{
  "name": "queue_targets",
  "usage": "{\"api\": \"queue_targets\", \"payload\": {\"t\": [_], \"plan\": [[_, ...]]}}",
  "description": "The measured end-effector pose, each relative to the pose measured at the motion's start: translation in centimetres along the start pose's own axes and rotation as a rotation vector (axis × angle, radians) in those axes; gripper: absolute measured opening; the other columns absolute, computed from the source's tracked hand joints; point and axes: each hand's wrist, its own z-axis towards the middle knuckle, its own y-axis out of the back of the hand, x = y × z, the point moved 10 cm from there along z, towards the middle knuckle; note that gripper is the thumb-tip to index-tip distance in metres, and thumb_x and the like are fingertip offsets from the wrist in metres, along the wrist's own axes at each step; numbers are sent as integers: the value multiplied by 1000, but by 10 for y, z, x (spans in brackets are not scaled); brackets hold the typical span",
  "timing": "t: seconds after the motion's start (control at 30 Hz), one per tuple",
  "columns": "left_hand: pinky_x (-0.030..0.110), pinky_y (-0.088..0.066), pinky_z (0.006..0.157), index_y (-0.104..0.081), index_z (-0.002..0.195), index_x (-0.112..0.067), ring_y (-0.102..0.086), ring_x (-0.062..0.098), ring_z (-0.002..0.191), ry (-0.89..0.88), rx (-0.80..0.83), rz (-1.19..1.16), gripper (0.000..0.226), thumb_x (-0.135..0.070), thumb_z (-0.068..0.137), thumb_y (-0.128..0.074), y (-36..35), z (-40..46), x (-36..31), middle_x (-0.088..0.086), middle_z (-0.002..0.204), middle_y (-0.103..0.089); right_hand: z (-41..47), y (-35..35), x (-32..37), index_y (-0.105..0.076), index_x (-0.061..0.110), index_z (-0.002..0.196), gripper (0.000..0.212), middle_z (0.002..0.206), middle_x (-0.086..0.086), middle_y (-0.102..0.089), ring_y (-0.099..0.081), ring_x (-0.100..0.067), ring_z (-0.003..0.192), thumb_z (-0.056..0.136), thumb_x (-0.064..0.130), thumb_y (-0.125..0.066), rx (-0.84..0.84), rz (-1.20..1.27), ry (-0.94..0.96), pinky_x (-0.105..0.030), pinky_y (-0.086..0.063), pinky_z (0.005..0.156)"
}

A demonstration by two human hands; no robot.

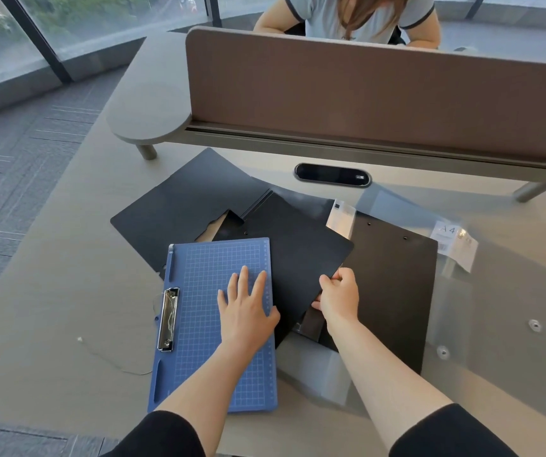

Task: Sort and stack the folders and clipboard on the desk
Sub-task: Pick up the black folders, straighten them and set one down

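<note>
A blue gridded clipboard (199, 351) with a metal clip on its left edge lies near the desk's front. My left hand (246, 308) rests flat on it, fingers spread. To its right, my right hand (339, 296) pinches the lower right edge of a black folder (298, 252) that overlaps the clipboard's right side. Another black folder (179, 206) lies open behind at the left. A dark clipboard-like board (396, 291) lies to the right, partly under the held folder. Clear plastic folders (509, 324) with an A4 label spread at the far right.
A brown divider panel (380, 100) on a raised shelf stands across the back of the grey desk (67, 291); a person sits behind it. A black cable port (332, 174) is set in the desk. A thin thread lies at the front left. Floor drops off left.
</note>
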Motion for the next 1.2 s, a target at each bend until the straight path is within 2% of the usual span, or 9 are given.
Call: {"api": "queue_targets", "payload": {"t": [0.13,0.27,0.4,0.6,0.73,0.87,0.93,1.03,1.2], "plan": [[53,-14,120,-21,155,-27,-4,31,152,20,-16,-16,72,-40,91,-50,4,3,5,10,166,-8,-2,11,0,-48,36,87,22,90,-1,-67,-67,-28,85,93,15,-49,-35,72,48,-54,-59,79],[53,-12,121,-18,156,-27,-1,30,153,40,0,-38,72,-37,92,-50,4,5,13,9,166,-6,-8,36,10,-50,25,109,18,105,-5,-66,-60,-21,86,98,11,-46,-126,162,107,-41,-51,83],[53,-14,121,-17,156,-26,-2,31,153,51,10,-58,73,-33,92,-53,6,6,20,10,166,-5,-12,61,11,-45,22,131,31,120,-4,-61,-60,-26,101,101,18,-42,-215,215,120,-48,-52,95],[51,-20,120,-21,155,-24,-8,34,151,63,17,-74,76,-29,90,-59,8,4,26,13,165,-8,-19,98,18,-44,20,138,36,129,-5,-58,-59,-25,109,102,22,-40,-281,283,149,-37,-51,91],[48,-22,120,-21,155,-22,-8,36,151,47,14,-81,74,-25,91,-58,13,4,18,15,165,-9,-28,123,27,-47,20,138,37,129,2,-56,-56,-22,119,101,23,-41,-328,335,187,-38,-47,102],[46,-22,121,-24,154,-19,-10,35,151,11,30,-126,69,-30,95,-56,17,5,-4,15,164,-13,-33,151,44,-55,17,125,29,104,2,-61,-55,-12,76,100,23,-42,-373,361,263,-24,-46,67],[44,-24,120,-25,154,-18,-12,33,151,-11,28,-190,68,-32,95,-55,22,4,-20,14,163,-18,-36,164,55,-58,16,108,20,80,4,-54,-43,-13,60,98,23,-43,-394,366,310,-31,-39,61],[42,-26,118,-26,154,-18,-16,28,150,-56,21,-279,68,-35,95,-55,31,3,-46,10,162,-23,-43,182,72,-56,15,98,16,73,3,-47,-39,-14,60,99,23,-43,-406,369,368,-30,-38,60],[43,-26,117,-22,155,-22,-17,24,150,-87,47,-405,73,-42,93,-56,43,2,-84,5,163,-23,-62,213,104,-54,20,93,13,78,1,-52,-41,-11,66,100,16,-44,-437,342,510,-9,-37,53]]}}
